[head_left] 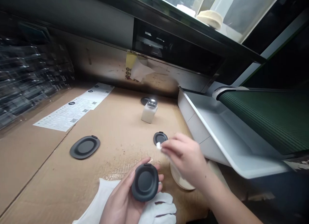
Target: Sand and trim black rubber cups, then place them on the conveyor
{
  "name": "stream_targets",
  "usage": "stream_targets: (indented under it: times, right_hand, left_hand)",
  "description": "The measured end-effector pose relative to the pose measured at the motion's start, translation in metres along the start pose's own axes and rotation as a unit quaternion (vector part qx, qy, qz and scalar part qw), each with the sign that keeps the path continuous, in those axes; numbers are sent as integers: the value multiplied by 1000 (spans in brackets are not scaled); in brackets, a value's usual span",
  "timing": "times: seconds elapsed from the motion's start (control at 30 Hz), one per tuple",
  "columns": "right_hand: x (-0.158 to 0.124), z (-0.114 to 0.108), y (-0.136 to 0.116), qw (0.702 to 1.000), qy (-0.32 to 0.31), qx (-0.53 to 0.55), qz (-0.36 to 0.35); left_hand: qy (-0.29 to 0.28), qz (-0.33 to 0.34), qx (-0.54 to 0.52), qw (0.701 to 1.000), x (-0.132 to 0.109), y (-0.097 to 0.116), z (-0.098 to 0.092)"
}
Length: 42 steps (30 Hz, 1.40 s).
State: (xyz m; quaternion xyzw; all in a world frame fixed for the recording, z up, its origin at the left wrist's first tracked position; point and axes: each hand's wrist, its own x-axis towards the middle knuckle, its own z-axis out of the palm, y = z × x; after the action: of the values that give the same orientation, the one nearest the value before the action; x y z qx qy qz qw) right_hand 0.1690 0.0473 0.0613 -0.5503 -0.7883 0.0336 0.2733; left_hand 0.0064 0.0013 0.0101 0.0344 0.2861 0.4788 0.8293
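Note:
My left hand [125, 195] holds a dark oval part [145, 182] with a round recess, its fingers wrapped around the sides. My right hand [185, 153] pinches a small white piece [158, 145], up and to the right of the held part. Just beyond that piece, a smaller dark oval part [160, 138] lies on the cardboard. Another dark oval part [85, 147] lies to the left. A whitish bottle with a metal top [149, 113] stands farther back, with a dark round piece [145, 101] behind it. White gloves [159, 209] lie beneath my left hand.
Cardboard [116, 121] covers the table. Printed label sheets [77, 106] lie at the back left, near stacked clear plastic trays [29, 76]. A white bin [212, 127] stands at the right, beside a green conveyor belt [265, 114]. A round pale container [180, 180] sits under my right hand.

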Motion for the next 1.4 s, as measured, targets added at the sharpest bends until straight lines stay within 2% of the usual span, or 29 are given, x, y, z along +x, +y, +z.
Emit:
stream_targets:
  times: [0.07,0.17,0.3,0.47,0.7,0.8,0.97,1.1,1.3,1.4]
  right_hand:
    - [-7,9,-16,997,-33,62,-44]
    - [-13,22,-25,995,-67,54,-58]
    - [-13,32,-22,993,-45,-25,-106]
    - [-16,32,-17,975,-13,-138,-175]
    - [-17,30,-15,984,-50,-105,-135]
    - [-12,34,-16,983,-40,-89,-154]
    - [-13,36,-15,973,-30,-138,-184]
    - [-19,28,-14,971,-47,-159,-172]
    - [-22,25,-13,976,-66,-157,-139]
    - [-18,29,-14,976,-61,-141,-152]
  left_hand:
    - [7,8,-10,1000,1,-2,-1]
    - [3,31,-2,1000,2,-4,-1]
    - [-1,48,15,999,4,-4,1]
    - [28,60,17,998,4,-5,1]
    - [38,62,43,996,3,-6,3]
    - [26,65,60,996,2,-5,9]
    - [34,71,73,994,2,-4,11]
    - [69,67,62,993,3,-6,5]
    - [76,65,64,993,1,-5,8]
    - [73,65,72,993,1,-5,10]
